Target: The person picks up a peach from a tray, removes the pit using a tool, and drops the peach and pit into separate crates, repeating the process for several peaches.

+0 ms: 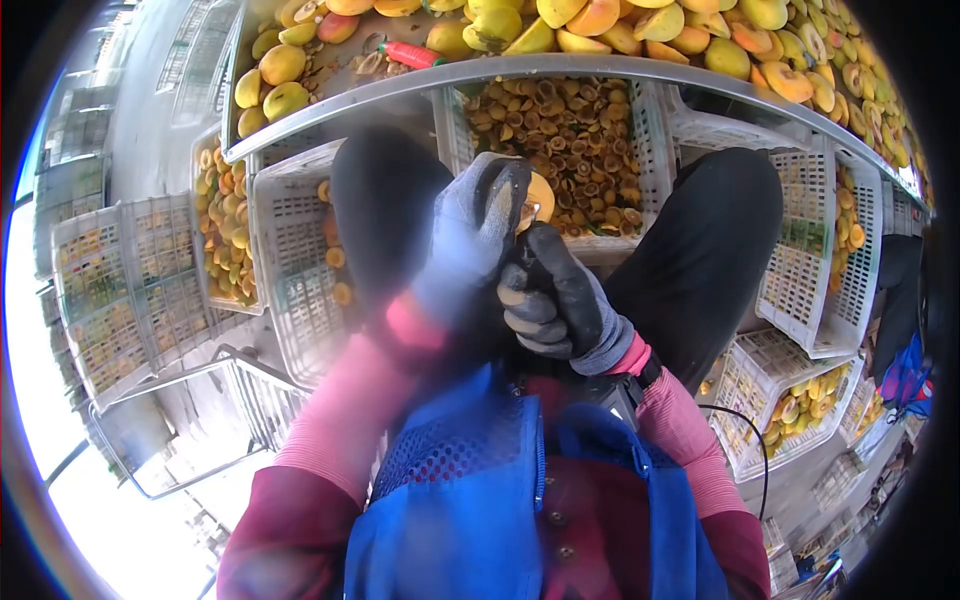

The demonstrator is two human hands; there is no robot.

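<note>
My left hand (pixel 472 225), in a grey glove with dark fingers, is closed around a yellow peach half (pixel 541 197), cut face partly showing. Just below it, my right hand (pixel 560 300), gloved in grey and black, is wrapped round a pitting tool whose handle is hidden in the fist. The tool's small shiny metal tip (pixel 534 211) meets the cut face of the peach half. Both hands are between my knees, in front of a white crate (pixel 652 150) holding many brownish-yellow scooped-out fruit pieces (pixel 560 120).
Ahead, a metal-edged table (pixel 480 70) carries whole and halved peaches (pixel 600 25) and a red-handled tool (pixel 412 54). White crates of peach halves stand at left (pixel 222 225) and right (pixel 800 410). A metal frame (pixel 235 385) is at lower left. Another person's dark-clothed leg (pixel 897 300) shows far right.
</note>
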